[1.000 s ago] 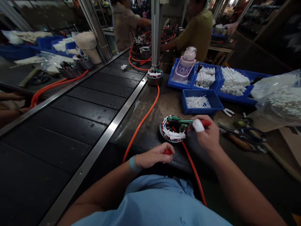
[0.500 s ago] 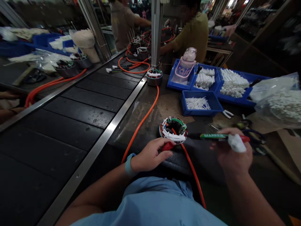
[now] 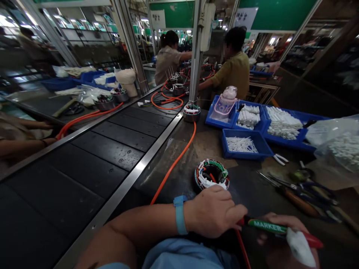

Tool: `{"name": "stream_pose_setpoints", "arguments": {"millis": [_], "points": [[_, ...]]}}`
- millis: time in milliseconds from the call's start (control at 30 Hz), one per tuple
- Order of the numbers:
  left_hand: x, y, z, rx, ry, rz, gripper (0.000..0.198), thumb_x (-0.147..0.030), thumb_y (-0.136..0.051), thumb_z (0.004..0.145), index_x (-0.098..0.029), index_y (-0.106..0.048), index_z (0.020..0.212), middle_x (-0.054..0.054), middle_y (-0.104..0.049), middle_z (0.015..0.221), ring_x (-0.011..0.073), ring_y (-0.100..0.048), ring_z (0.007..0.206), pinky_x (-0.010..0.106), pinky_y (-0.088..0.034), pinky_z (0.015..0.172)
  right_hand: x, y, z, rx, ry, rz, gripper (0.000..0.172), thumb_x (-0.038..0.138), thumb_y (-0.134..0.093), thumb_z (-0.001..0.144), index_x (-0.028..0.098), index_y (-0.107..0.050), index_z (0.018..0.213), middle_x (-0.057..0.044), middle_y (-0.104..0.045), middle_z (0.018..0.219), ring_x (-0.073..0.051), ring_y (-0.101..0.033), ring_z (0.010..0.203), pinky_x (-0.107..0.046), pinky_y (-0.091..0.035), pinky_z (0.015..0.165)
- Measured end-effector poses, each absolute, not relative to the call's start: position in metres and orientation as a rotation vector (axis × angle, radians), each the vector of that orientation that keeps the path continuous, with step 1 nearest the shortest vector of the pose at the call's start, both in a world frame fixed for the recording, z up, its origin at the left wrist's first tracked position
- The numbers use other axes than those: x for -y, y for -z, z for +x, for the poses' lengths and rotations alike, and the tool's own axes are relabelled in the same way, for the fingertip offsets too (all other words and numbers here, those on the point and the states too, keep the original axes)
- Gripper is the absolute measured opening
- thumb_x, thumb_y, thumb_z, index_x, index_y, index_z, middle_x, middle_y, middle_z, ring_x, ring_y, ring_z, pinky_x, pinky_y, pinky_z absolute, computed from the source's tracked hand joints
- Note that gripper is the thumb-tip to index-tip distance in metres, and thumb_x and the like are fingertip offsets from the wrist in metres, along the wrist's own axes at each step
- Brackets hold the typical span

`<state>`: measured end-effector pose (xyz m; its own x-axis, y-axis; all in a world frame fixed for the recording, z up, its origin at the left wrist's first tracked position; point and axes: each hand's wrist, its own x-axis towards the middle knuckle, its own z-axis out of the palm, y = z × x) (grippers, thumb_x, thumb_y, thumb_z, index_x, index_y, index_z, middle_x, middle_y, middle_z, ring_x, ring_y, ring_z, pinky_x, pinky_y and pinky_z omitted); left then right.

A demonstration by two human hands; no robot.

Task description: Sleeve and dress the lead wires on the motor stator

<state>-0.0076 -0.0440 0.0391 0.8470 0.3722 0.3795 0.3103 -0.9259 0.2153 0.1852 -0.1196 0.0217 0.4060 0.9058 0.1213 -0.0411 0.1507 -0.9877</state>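
My right hand (image 3: 294, 239) is closed around a marker (image 3: 266, 225) with a green label and a red end. Something white (image 3: 301, 248) is wrapped around the marker's rear part. A red cap (image 3: 240, 222) is pinched in the fingers of my left hand (image 3: 214, 213); it meets the marker's front end, though how far the cap is on I cannot tell. Just beyond my left hand lies a ring-shaped motor stator (image 3: 202, 175) with white lacing and coloured wires. My left hand hides its near edge. An orange cable (image 3: 243, 248) runs below the hands.
A slatted conveyor (image 3: 92, 168) with a metal rail passes on the left. Another stator (image 3: 191, 113) stands by the post. A blue bin (image 3: 246, 153) of white ties sits ahead. Pliers and other tools (image 3: 305, 198) lie at right. Two co-workers (image 3: 234, 67) are across the line.
My left hand has moved right, bringing the red cap to the marker's front end. My right hand and marker are lower in view. The camera has tilted up.
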Motion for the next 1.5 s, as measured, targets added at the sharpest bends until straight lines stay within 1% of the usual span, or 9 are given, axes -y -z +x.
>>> {"name": "stream_pose_setpoints", "arguments": {"millis": [167,300,467,567,767,900,1033,1233,1500], "points": [[0.036,-0.036,-0.008,-0.611,-0.726,2.881,0.046,-0.047,-0.04,0.093,-0.015,-0.044,0.125,0.008,-0.064,0.093,0.0202,-0.054,0.092,0.035,-0.038,0.083,0.093,0.003,0.197,0.6,-1.013,-1.292,0.025,0.048,-0.059,0.075,0.023,-0.059,0.073,0.0,-0.049,0.049,-0.015,-0.048,0.04,-0.025,-0.04,0.034],[0.024,-0.021,-0.009,-1.06,-0.689,2.716,0.061,-0.057,-0.063,0.075,-0.01,-0.052,0.112,0.012,-0.061,0.1,0.025,-0.053,0.094,0.043,-0.035,0.096,0.054,0.019,0.243,0.561,-0.937,-1.336,0.027,0.039,-0.065,0.069,0.021,-0.057,0.087,-0.001,-0.061,0.071,-0.014,-0.058,0.058,-0.023,-0.049,0.049],[0.016,-0.006,-0.012,-1.159,-0.695,2.614,0.041,-0.048,-0.072,0.068,-0.014,-0.059,0.086,0.008,-0.061,0.085,0.0238,-0.054,0.086,0.043,-0.038,0.091,0.035,0.047,0.269,0.646,-1.04,-1.405,0.083,0.022,-0.07,0.053,0.019,-0.036,0.129,-0.006,-0.068,0.086,-0.02,-0.066,0.069,-0.033,-0.054,0.064],[0.006,-0.009,-0.029,-1.202,-0.883,2.28,0.045,-0.048,-0.079,0.059,-0.015,-0.062,0.085,0.006,-0.062,0.085,0.0231,-0.054,0.086,0.042,-0.039,0.091,0.042,0.06,0.267,0.659,-0.874,-1.362,0.094,0.023,-0.069,0.055,0.021,-0.027,0.138,-0.003,-0.068,0.085,-0.018,-0.065,0.069,-0.032,-0.053,0.065],[-0.048,-0.03,-0.08,-1.12,-1.129,1.303,0.047,-0.049,-0.068,0.068,-0.011,-0.058,0.094,0.003,-0.061,0.082,0.014,-0.055,0.071,0.027,-0.044,0.069,0.05,0.065,0.263,0.794,-0.841,-1.445,0.083,0.027,-0.068,0.059,0.019,-0.036,0.135,-0.005,-0.067,0.092,-0.017,-0.064,0.069,-0.032,-0.053,0.066],[-0.107,-0.048,-0.094,-1.461,-1.115,1.82,0.044,-0.05,-0.067,0.07,-0.012,-0.061,0.091,0.004,-0.061,0.082,0.0159,-0.055,0.073,0.028,-0.042,0.07,0.05,0.061,0.26,0.857,-0.821,-1.509,0.071,0.037,-0.068,0.067,0.019,-0.042,0.131,-0.004,-0.067,0.09,-0.016,-0.063,0.069,-0.029,-0.051,0.067],[-0.171,-0.041,-0.094,-1.718,-0.717,2.525,0.045,-0.048,-0.068,0.072,-0.014,-0.062,0.1,0.009,-0.062,0.099,0.0249,-0.053,0.096,0.037,-0.035,0.09,0.051,0.062,0.259,0.923,-0.798,-1.588,0.066,0.046,-0.066,0.07,0.016,-0.049,0.125,-0.006,-0.066,0.09,-0.018,-0.062,0.07,-0.033,-0.051,0.07],[-0.229,-0.006,-0.098,-1.778,-0.645,2.594,0.052,-0.041,-0.07,0.072,-0.014,-0.056,0.114,0.014,-0.056,0.113,0.031,-0.039,0.113,0.043,-0.023,0.099,0.051,0.069,0.262,0.963,-0.784,-1.681,0.057,0.05,-0.063,0.072,0.014,-0.054,0.115,-0.009,-0.068,0.094,-0.02,-0.063,0.076,-0.036,-0.049,0.079],[-0.212,-0.021,-0.092,-1.796,-0.647,2.617,0.06,-0.036,-0.062,0.079,-0.01,-0.043,0.13,0.019,-0.042,0.13,0.0341,-0.03,0.122,0.049,-0.016,0.102,0.043,0.078,0.264,1.151,-0.745,-1.756,0.049,0.047,-0.061,0.066,0.017,-0.061,0.105,-0.007,-0.07,0.089,-0.021,-0.065,0.071,-0.032,-0.05,0.067]]}}
